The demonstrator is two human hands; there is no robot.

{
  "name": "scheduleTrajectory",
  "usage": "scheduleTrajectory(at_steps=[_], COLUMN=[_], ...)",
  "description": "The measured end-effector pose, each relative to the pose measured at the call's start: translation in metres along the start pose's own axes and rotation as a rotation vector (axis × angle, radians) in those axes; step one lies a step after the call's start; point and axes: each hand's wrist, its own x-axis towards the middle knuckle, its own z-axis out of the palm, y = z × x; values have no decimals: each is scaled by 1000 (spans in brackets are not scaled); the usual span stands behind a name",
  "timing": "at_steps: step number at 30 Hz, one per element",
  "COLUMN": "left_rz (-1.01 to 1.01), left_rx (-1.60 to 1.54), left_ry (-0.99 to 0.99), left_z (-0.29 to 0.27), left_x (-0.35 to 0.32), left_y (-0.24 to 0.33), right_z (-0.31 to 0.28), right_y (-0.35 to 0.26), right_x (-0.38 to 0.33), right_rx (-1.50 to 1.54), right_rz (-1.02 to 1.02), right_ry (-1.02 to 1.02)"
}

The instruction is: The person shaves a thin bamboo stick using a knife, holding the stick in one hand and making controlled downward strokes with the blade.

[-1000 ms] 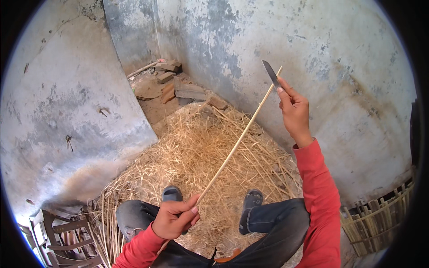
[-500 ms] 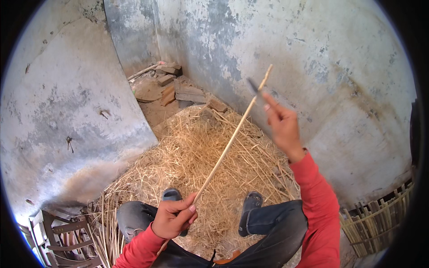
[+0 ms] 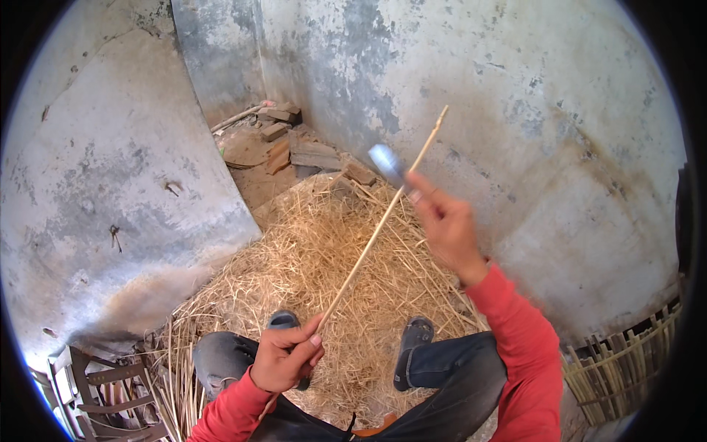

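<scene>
Head cam: the stick [image 3: 361, 261], pale & thin, is out in front of the person, above the straw [image 3: 294, 250] in this view. Long axis is a near-straight diag., lower L to upper R, steeper than 45 deg. Far tip is free, pointing up & to the R, away from the body, w/ the wall [image 3: 530, 81] behind it; small knobbly bit just below the tip. Near end goes into the L fist, toward the L forearm; exact end hard to see.

L hand [image 3: 286, 357] is clamped on the stick nr its lower end, thumb on top, fingers curled under. R hand [image 3: 451, 234] is well apart from L, farther up the stick, pinching a knife [image 3: 387, 163] btwn thumb & fingers. Blade is blurred w/ a bright glint, points up-L, crosses the stick approx. two-thirds of the way up. Can't tell if the R fingers also press on the stick.

Around: bricks [image 3: 276, 121] in the corner; L shoe [image 3: 283, 320] & R shoe [image 3: 417, 331] on the straw, knees wide; wooden frame [image 3: 118, 373] lower L, w/ loose canes [image 3: 174, 398] beside it; slatted basket [image 3: 626, 361] lower R, nr the wall.
</scene>
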Motion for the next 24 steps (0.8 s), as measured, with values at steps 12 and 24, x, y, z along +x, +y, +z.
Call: scheduleTrajectory(at_steps=[12, 24], left_rz=[-40, 4], left_rx=[-165, -364], left_ry=[-43, -83], left_z=[-2, -3], left_x=[4, 12], left_y=[7, 3], right_z=[27, 54], right_y=[-19, -44], right_x=[-12, -37], right_rx=[127, 36], right_rz=[-14, -159], right_ry=[33, -78])
